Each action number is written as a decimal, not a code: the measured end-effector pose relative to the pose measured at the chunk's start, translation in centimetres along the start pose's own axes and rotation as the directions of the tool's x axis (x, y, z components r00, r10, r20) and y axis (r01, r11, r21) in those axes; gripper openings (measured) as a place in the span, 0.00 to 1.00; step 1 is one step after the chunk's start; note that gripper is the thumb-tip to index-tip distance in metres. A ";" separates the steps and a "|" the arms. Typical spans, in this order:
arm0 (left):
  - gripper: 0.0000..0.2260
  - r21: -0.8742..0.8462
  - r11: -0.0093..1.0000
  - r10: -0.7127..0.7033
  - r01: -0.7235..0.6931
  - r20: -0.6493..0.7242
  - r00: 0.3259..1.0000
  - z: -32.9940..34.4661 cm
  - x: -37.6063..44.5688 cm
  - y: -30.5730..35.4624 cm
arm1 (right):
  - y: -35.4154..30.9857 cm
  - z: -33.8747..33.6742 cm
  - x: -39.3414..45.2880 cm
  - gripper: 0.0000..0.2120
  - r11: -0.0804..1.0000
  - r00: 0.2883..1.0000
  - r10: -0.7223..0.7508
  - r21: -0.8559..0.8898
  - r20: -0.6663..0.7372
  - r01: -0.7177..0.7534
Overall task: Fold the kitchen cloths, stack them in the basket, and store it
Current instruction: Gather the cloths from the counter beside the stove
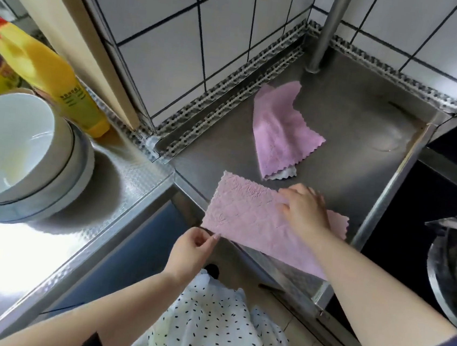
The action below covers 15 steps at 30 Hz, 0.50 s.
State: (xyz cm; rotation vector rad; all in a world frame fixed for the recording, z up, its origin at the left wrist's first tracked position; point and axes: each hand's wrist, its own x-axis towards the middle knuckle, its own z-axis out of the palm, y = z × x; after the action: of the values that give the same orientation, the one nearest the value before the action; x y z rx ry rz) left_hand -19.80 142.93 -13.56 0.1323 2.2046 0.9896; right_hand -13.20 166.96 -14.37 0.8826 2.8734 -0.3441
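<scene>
Hands on pink cloth

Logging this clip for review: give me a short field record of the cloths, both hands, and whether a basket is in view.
near cloth: pink cloth, spread flat over the steel counter edge
far cloth: purple cloth, loosely folded, apart from the near one
left hand: left hand pinches the pink cloth's near corner
right hand: right hand presses flat on it
basket: not in view

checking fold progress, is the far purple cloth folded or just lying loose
Loose, not neatly folded: the far purple cloth lies crumpled and skewed, one flap doubled over unevenly, untouched by either hand.
</scene>
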 end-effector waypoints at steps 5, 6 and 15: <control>0.14 -0.248 0.933 -0.175 0.262 0.322 0.930 2.6 -0.9 1.2 | -0.1 -0.7 0.3 0.11 0.995 0.997 0.069 0.070 0.039 -0.072; 0.14 -0.285 0.909 -0.200 0.304 0.343 0.918 3.0 -0.9 1.6 | -0.2 -1.0 0.4 0.10 0.992 0.993 0.086 0.081 0.084 -0.093; 0.10 -0.412 0.840 -0.194 0.354 0.382 0.904 4.6 -1.5 1.3 | -0.3 -4.6 -1.7 0.07 0.975 0.968 -0.109 0.214 0.228 0.060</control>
State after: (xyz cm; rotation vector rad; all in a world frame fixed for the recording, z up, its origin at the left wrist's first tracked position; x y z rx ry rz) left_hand -15.99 146.09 -13.94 -0.2326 1.5713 1.2094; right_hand -12.15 166.89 -9.59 0.6923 2.6902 -0.7167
